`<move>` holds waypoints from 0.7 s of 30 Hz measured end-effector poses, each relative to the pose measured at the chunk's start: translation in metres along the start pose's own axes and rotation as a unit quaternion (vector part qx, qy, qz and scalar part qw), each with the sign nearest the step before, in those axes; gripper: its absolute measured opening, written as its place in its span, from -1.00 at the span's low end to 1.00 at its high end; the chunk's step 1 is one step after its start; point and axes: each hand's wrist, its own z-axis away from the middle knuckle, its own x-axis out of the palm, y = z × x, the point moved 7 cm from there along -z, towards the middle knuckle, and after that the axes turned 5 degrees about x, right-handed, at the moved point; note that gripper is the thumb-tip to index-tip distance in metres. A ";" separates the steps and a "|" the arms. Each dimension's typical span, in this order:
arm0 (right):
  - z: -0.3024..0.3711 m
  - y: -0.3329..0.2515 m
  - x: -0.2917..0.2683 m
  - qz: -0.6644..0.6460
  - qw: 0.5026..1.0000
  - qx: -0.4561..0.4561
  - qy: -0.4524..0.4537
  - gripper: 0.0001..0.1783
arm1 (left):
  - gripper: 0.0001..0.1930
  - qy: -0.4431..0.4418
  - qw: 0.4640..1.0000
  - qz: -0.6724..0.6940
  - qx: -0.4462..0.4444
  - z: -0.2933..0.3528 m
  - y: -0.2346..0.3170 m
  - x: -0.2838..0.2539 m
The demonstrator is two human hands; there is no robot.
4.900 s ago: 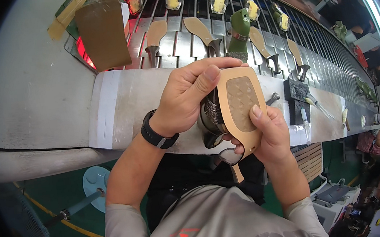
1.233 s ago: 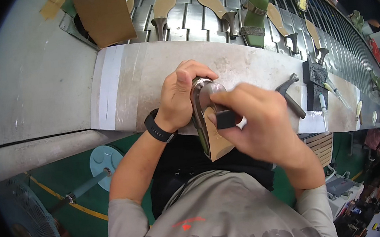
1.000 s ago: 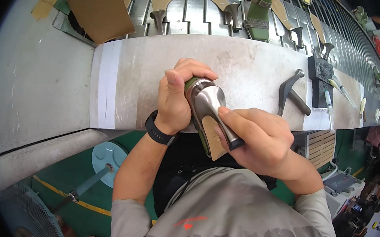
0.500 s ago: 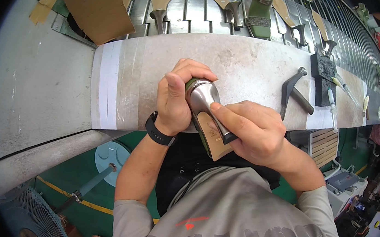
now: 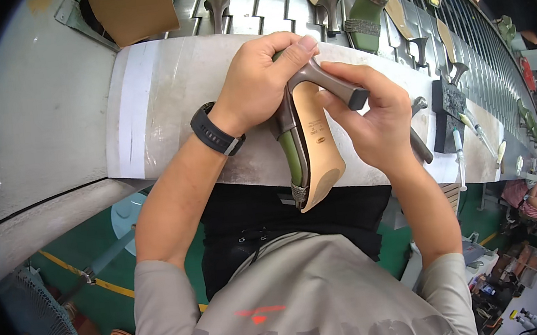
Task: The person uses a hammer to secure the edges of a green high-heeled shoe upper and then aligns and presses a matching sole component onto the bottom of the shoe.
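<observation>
A high-heeled shoe (image 5: 320, 152) with a green upper and a tan sole is held sole up over the near edge of the pale worktop (image 5: 219, 74), its toe pointing toward me. My left hand (image 5: 258, 82) is closed round the back of the shoe, thumb across the base of the heel. The brown-grey metallic heel (image 5: 337, 88) slants to the right, and my right hand (image 5: 377, 107) has its fingers and thumb closed about it. Part of the green upper is hidden by the left hand and the sole.
Right of my hands lie a hammer (image 5: 420, 142), a black block (image 5: 446, 106) and a slim syringe-like tool (image 5: 460, 159). Beyond the worktop, a slatted metal conveyor (image 5: 258, 5) carries heeled soles and a green shoe (image 5: 372, 6). A cardboard box (image 5: 134, 15) stands far left; a person (image 5: 527, 199) sits far right.
The shoe has moved up and away from me and turned, so more of its sole and green side shows. My right hand has shifted from pressing the heel to holding it from the right.
</observation>
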 end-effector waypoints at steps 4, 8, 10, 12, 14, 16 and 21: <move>0.011 0.029 0.015 -0.105 0.939 0.297 -0.136 -0.58 | -0.54 0.000 1.000 -0.007 0.024 0.003 -0.003 -0.003; 0.001 0.037 0.023 -0.129 0.913 0.316 -0.225 -0.55 | -0.48 0.015 0.999 0.000 0.041 0.002 -0.002 0.001; -0.008 0.034 0.029 -0.119 0.919 0.284 -0.248 -0.51 | -0.44 0.015 0.999 0.003 0.047 0.000 -0.004 0.002; -0.013 0.031 0.032 -0.112 0.912 0.292 -0.265 -0.49 | -0.42 0.018 0.999 0.003 0.040 0.001 -0.007 0.001; -0.014 0.032 0.034 -0.104 0.906 0.300 -0.280 -0.48 | -0.41 0.020 0.999 0.003 0.033 0.002 -0.009 0.001; -0.014 0.033 0.034 -0.114 0.907 0.295 -0.278 -0.46 | -0.39 0.018 0.999 0.000 0.041 0.001 -0.007 0.001; -0.013 0.040 0.035 -0.114 0.907 0.298 -0.275 -0.48 | -0.37 0.022 0.999 -0.014 0.048 0.001 -0.005 0.000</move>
